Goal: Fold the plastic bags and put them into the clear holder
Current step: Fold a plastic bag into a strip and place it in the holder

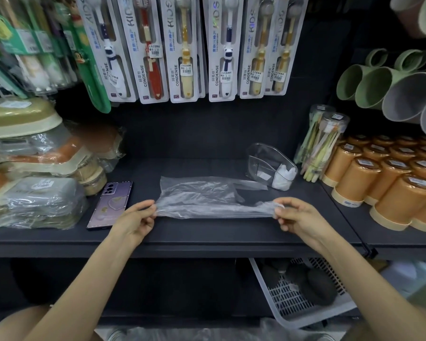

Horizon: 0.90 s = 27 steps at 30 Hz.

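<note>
A thin clear plastic bag point(202, 196) lies spread on the dark shelf point(182, 232), its handles trailing to the right. My left hand point(135, 221) pinches the bag's near left corner. My right hand point(296, 214) pinches the near right end, and the near edge is stretched between them. The clear holder point(271, 166) stands at the back right of the shelf, with folded white bags inside its right compartment.
A purple phone point(111, 204) lies left of the bag. Wrapped packages point(35, 200) are stacked at the left; orange cups point(384, 183) and a tube of toothbrushes point(322, 146) crowd the right. Kids' toothbrush packs point(182, 48) hang above. A white basket point(300, 296) sits below.
</note>
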Available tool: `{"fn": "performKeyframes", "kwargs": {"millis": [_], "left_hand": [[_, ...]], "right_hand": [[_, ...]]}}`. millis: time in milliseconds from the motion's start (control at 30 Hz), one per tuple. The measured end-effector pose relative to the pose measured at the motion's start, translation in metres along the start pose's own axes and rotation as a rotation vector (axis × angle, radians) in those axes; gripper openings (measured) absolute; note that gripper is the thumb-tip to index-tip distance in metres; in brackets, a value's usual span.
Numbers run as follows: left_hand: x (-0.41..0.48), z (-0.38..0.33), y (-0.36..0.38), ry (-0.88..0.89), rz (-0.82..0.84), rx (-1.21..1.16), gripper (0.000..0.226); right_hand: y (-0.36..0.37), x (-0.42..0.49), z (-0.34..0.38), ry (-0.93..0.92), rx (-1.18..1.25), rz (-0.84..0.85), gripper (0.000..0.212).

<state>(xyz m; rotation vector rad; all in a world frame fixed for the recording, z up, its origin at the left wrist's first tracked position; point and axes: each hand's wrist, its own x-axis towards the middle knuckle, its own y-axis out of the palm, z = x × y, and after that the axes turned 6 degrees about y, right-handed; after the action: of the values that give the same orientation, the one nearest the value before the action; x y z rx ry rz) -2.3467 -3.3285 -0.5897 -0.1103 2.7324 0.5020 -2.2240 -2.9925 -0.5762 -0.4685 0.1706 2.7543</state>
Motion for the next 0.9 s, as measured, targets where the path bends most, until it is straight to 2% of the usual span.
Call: {"fn": "performKeyframes", "kwargs": {"millis": [67,133,233,267,333,367,400,467,567,633,733,800,900], "left_hand": [[-0.003,0.002,0.0,-0.012,0.03,0.042,0.024],[-0.007,0.005,0.0,0.014,0.045,0.178,0.024],[-0.014,0.007,0.002,0.074,0.047,0.374,0.024],[-0.017,0.008,0.004,0.092,0.044,0.409,0.024],[-0.021,0.009,0.005,0.123,0.04,0.467,0.019],[-0.023,0.01,0.005,0.143,0.04,0.503,0.017],[-0.024,0.012,0.004,0.168,0.048,0.544,0.015],[-0.027,0.015,0.001,0.226,0.075,0.62,0.013],[-0.027,0.017,-0.002,0.282,0.1,0.67,0.014],[-0.025,0.018,-0.004,0.309,0.105,0.686,0.011],[-0.021,0.018,-0.009,0.342,0.115,0.709,0.009],[-0.019,0.017,-0.013,0.34,0.134,0.726,0.011],[-0.017,0.017,-0.021,0.359,0.169,0.823,0.023]], "right_hand": [[-0.004,-0.002,-0.004,0.099,-0.07,-0.045,0.024],[-0.003,-0.006,-0.007,0.171,-0.247,-0.089,0.03],[0.002,-0.012,-0.002,0.166,-0.495,-0.152,0.028],[0.004,-0.014,0.001,0.109,-0.679,-0.217,0.025],[0.014,-0.017,0.006,-0.104,-1.132,-0.466,0.029],[0.023,-0.018,0.008,-0.271,-1.241,-0.587,0.029],[0.036,-0.018,0.011,-0.445,-1.255,-0.634,0.027],[0.069,-0.009,0.017,-0.7,-1.173,-0.509,0.023],[0.124,0.017,0.025,-0.813,-1.156,-0.166,0.031],[0.159,0.038,0.026,-0.768,-1.232,0.029,0.035],[0.198,0.068,0.02,-0.584,-1.362,0.213,0.042],[0.214,0.084,0.014,-0.485,-1.46,0.272,0.045],[0.225,0.101,0.006,-0.397,-1.598,0.273,0.049]]}}
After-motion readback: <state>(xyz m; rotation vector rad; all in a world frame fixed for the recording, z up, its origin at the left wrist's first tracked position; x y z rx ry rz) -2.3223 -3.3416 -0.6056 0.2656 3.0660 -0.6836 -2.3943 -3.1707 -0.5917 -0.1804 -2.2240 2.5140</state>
